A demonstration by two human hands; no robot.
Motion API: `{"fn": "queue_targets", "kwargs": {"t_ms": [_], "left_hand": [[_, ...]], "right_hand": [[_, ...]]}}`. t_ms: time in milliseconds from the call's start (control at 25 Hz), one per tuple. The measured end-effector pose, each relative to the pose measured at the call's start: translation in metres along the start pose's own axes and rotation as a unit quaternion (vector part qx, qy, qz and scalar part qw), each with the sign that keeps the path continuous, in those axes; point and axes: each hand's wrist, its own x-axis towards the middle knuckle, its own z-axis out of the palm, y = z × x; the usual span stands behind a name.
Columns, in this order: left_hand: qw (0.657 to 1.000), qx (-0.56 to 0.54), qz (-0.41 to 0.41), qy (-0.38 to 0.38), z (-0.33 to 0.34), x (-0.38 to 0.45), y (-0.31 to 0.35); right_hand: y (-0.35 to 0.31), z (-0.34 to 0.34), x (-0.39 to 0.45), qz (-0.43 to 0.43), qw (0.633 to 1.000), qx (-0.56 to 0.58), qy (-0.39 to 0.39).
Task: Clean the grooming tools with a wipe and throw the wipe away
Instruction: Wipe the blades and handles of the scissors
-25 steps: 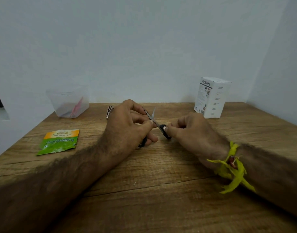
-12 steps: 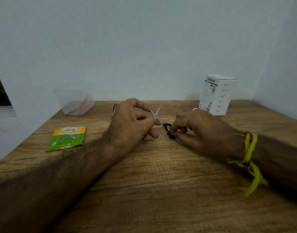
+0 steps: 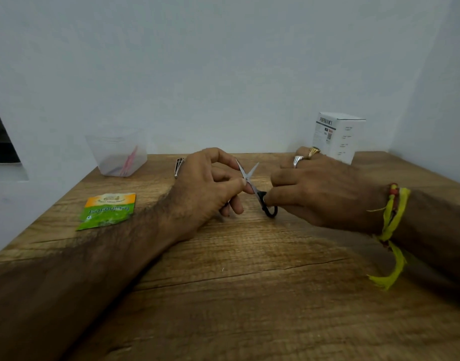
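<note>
Head view: just above the middle of the frame, the left hand (image 3: 205, 188) is pinching a small pair of steel scissors with black loop handles (image 3: 252, 185) at the pivot, thumb and forefinger closing on the metal just below the crossing. The blades are standing open in a narrow V, pointing up and away toward the wall. The scissors' long axis is running from upper left to lower right, so the black handle loop is lying toward the right hand (image 3: 325, 194), whose fingers are curling round that loop and gripping it just over the wooden counter (image 3: 249, 295). Both hands are touching the tool; the left one is nearer the blades, the right one nearer the handles.

No wipe is showing in either hand. The green and orange foil sachet (image 3: 107, 211) is lying flat at centre left, well apart from the scissors and nearer the left hand, so that hand looks better placed to fetch it. A small metal nail clipper (image 3: 178, 166) is lying behind the left hand, beside a clear plastic tub (image 3: 117, 155) at upper left.
</note>
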Motion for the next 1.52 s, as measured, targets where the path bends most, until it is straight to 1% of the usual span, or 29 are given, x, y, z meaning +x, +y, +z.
{"fn": "queue_targets", "kwargs": {"t_ms": [80, 200, 240, 280, 320, 400, 480, 560, 680, 720, 760, 800, 840, 920, 1040, 1120, 1160, 1200, 1280, 1320, 1360, 1400, 1520], "left_hand": [[1.0, 0.003, 0.002, -0.003, 0.0, 0.0, 0.0], [1.0, -0.007, -0.003, -0.001, -0.002, 0.001, -0.004], [1.0, -0.012, -0.006, 0.002, -0.002, 0.002, -0.005], [1.0, -0.019, -0.01, 0.005, -0.001, 0.002, -0.005], [0.999, -0.027, -0.015, 0.009, 0.0, 0.001, -0.006], [0.999, -0.037, -0.019, 0.017, 0.001, 0.0, -0.005], [0.999, -0.042, -0.016, 0.025, 0.001, -0.002, -0.005], [0.999, -0.039, -0.008, 0.036, 0.002, -0.002, -0.004], [0.998, -0.043, -0.004, 0.047, 0.006, -0.003, -0.003], [0.998, -0.052, -0.007, 0.044, 0.007, -0.004, -0.002], [0.997, -0.062, -0.012, 0.04, 0.008, -0.004, -0.002], [0.997, -0.072, -0.018, 0.036, 0.008, -0.004, -0.001], [0.996, -0.081, -0.024, 0.032, 0.008, -0.004, -0.001], [0.995, -0.091, -0.038, 0.022, 0.007, -0.004, -0.001], [0.995, -0.091, -0.044, 0.01, 0.006, -0.003, -0.001], [0.995, -0.09, -0.044, 0.012, 0.006, -0.003, -0.003], [0.995, -0.092, -0.045, 0.016, 0.006, -0.002, -0.004], [0.994, -0.098, -0.049, 0.019, 0.006, -0.002, -0.004], [0.99, -0.123, -0.067, 0.018, 0.006, -0.001, -0.005], [0.988, -0.134, -0.077, 0.013, 0.005, -0.001, -0.006], [0.987, -0.137, -0.082, 0.004, 0.005, -0.001, -0.006], [0.988, -0.131, -0.083, -0.009, 0.005, -0.001, -0.006], [0.988, -0.12, -0.084, -0.038, 0.007, -0.001, -0.006]], "right_hand": [[0.0, -0.005, -0.001, 0.003, 1.0, -0.002, -0.003], [0.0, -0.004, 0.001, 0.003, 1.0, -0.018, 0.019], [-0.003, -0.001, 0.002, 0.021, 1.0, -0.002, 0.02], [-0.007, 0.002, 0.001, 0.056, 0.998, 0.031, 0.013], [-0.011, 0.004, 0.001, 0.114, 0.99, 0.083, -0.003], [-0.017, 0.009, 0.0, 0.235, 0.95, 0.204, -0.018], [-0.022, 0.016, 0.003, 0.318, 0.906, 0.28, 0.001], [-0.031, 0.021, 0.009, 0.388, 0.858, 0.336, 0.024], [-0.038, 0.025, 0.015, 0.487, 0.768, 0.409, 0.076], [-0.038, 0.026, 0.017, 0.508, 0.743, 0.425, 0.098], [-0.037, 0.027, 0.018, 0.517, 0.731, 0.431, 0.113], [-0.036, 0.028, 0.018, 0.516, 0.732, 0.43, 0.115], [-0.035, 0.029, 0.018, 0.507, 0.742, 0.424, 0.109], [-0.032, 0.029, 0.017, 0.471, 0.782, 0.398, 0.09], [-0.021, 0.027, 0.008, 0.392, 0.843, 0.364, 0.053], [-0.017, 0.028, 0.004, 0.35, 0.868, 0.352, 0.026], [-0.016, 0.028, 0.002, 0.343, 0.873, 0.346, 0.031], [-0.015, 0.028, 0.001, 0.351, 0.869, 0.343, 0.065], [-0.013, 0.024, -0.001, 0.375, 0.84, 0.332, 0.206], [-0.012, 0.022, 0.0, 0.366, 0.837, 0.307, 0.265], [-0.012, 0.02, 0.001, 0.343, 0.849, 0.271, 0.297], [-0.014, 0.021, 0.003, 0.313, 0.867, 0.236, 0.309], [-0.022, 0.03, 0.009, 0.234, 0.914, 0.137, 0.303]]}}
